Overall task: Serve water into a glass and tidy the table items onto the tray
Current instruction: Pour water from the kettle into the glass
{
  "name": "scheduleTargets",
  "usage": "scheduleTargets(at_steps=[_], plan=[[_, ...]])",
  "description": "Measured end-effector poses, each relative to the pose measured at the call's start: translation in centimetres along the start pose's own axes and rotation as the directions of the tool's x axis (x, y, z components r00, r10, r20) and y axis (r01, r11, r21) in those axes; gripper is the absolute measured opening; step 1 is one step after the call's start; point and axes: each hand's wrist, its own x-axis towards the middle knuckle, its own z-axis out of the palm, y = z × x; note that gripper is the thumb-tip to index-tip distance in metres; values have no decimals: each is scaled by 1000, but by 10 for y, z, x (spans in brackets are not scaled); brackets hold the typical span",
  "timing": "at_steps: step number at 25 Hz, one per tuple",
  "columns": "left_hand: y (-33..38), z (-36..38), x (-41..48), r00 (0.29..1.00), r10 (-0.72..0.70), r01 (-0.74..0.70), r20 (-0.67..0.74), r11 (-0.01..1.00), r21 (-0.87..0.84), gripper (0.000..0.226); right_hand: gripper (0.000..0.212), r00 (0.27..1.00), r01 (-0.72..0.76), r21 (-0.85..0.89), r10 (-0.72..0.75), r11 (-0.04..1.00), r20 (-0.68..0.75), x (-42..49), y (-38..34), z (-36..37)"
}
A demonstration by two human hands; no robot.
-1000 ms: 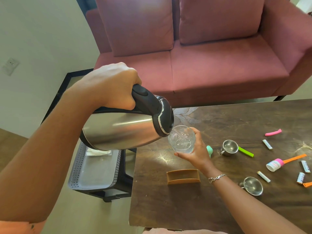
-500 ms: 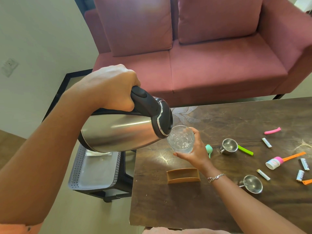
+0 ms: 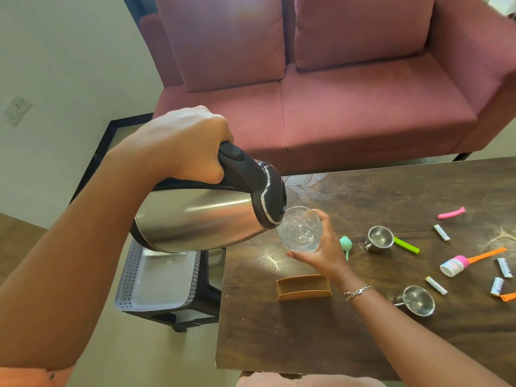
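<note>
The left hand [image 3: 184,146] is holding the stainless-steel kettle with a black lid and handle [image 3: 201,219] tipped almost level, its grip wrapped fully round the handle. The kettle's spout is sitting at the rim of the clear round drinking glass [image 3: 300,230]. The right hand [image 3: 324,252] is holding the glass tilted toward the spout at the left part of the dark wooden counter [image 3: 307,344], its grip curled round the glass wall from the far side. Whether the glass base is touching the counter cannot be told. Water is showing in the lower part of the glass.

The pouring step is judged to be under way. For a clean result:

- The left wrist should be changing the kettle's tilt slowly, so the stream is not surging.
- The spout should be staying over the glass mouth, not its edge.
- The right hand should be levelling the glass as it is filling.

The grey perforated tray [image 3: 125,275] is sitting on a black stool beside the counter, under the kettle. Two small steel cups [image 3: 379,238] and other small items are lying on the counter, not yet tidied.
</note>
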Motion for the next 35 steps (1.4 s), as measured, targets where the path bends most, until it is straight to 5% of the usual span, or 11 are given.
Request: scheduleTargets(at_steps=[35], plan=[[-11,11,-10,998,-53,51,-19,997,-63,11,93,1000,23,13,-24,1000,17,0,-11,0]])
